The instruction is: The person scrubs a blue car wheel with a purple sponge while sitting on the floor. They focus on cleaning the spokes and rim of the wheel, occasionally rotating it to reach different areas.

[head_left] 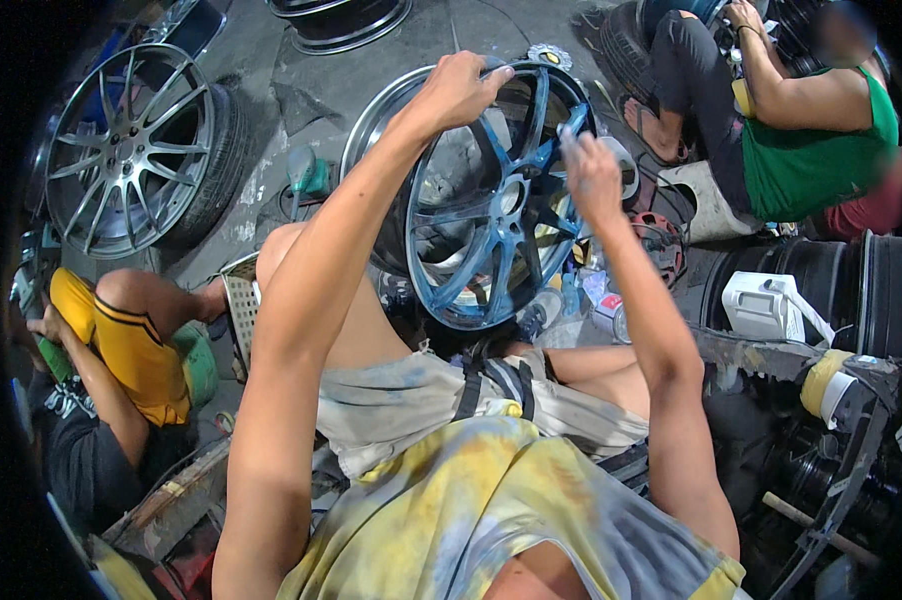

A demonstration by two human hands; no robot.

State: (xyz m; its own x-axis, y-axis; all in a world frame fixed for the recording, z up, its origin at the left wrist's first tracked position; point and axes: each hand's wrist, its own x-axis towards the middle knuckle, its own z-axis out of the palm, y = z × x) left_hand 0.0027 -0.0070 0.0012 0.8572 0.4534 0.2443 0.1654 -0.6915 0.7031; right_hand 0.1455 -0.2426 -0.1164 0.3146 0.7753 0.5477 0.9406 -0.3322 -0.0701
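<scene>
Clasping the upper rim of a round, blue-smeared metal wheel (499,232), the left hand (459,92) bends over it; the right hand (592,180) blurs near the spokes, its grip unclear. Tilted, the wheel stands before the lap (401,395), well apart from a dark rubber tire (229,165).

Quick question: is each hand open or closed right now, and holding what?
Left hand: closed, holding the wheel by its upper edge.
Right hand: curled near the spokes; too blurred to tell whether it holds anything.
</scene>
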